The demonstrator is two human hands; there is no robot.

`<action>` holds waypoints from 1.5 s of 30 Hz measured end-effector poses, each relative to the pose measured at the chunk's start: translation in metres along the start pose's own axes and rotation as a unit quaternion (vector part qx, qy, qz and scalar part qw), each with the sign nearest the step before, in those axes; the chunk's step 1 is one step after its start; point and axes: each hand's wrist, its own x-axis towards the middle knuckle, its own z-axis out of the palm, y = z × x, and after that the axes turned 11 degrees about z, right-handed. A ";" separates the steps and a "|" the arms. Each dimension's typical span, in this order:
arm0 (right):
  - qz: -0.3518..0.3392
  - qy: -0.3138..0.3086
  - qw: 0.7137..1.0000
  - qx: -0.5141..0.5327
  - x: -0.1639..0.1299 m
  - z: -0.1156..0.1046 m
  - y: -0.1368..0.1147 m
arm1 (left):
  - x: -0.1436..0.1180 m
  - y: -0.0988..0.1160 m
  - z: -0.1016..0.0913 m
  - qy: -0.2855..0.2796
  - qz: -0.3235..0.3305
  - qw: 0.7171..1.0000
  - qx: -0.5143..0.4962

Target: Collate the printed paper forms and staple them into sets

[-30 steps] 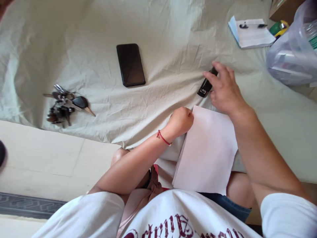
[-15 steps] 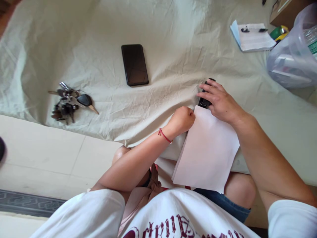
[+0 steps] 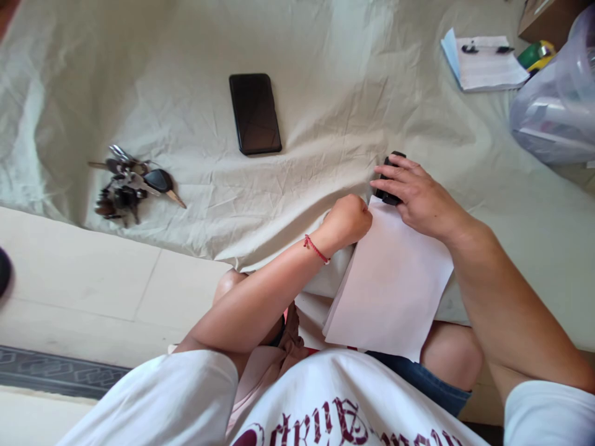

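The right hand (image 3: 421, 198) lies curled over a small black stapler (image 3: 389, 179), fingers closed on it at the far corner of the paper stack (image 3: 390, 282). The left hand (image 3: 348, 220) is a fist pinching that stack's near-left edge. The stapler looks stiff and compact, best gripped across its body. The sheets look light and floppy, apt to slide, so they likely need holding by the edge. The stack rests on the cloth-covered bench (image 3: 325, 80), overhanging toward the lap.

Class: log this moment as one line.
right hand presses stapler on paper stack corner | left hand fisted beside stack
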 end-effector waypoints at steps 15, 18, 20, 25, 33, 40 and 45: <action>0.003 -0.016 0.999 0.038 0.000 -0.009 0.000 | 0.003 -0.001 -0.002 -0.006 -0.031 0.996 -0.086; 0.004 -0.021 0.999 0.036 0.000 -0.008 -0.001 | 0.003 -0.002 -0.001 -0.005 -0.027 0.997 -0.079; 0.006 -0.024 0.999 0.036 0.000 -0.007 -0.001 | 0.002 -0.002 -0.001 -0.003 -0.027 0.997 -0.074; 0.013 -0.033 0.997 0.070 -0.001 -0.013 -0.007 | 0.000 0.001 -0.002 -0.002 -0.018 0.998 -0.056; 0.126 0.120 0.981 0.084 0.029 -0.001 -0.012 | 0.003 -0.004 0.002 0.008 -0.001 0.999 -0.052; 0.163 0.075 0.984 -0.004 0.071 0.037 0.015 | 0.005 -0.007 0.005 0.019 0.002 0.999 -0.035; 0.172 0.086 0.981 -0.027 0.068 0.051 0.008 | 0.004 -0.006 0.006 0.028 0.007 0.999 -0.033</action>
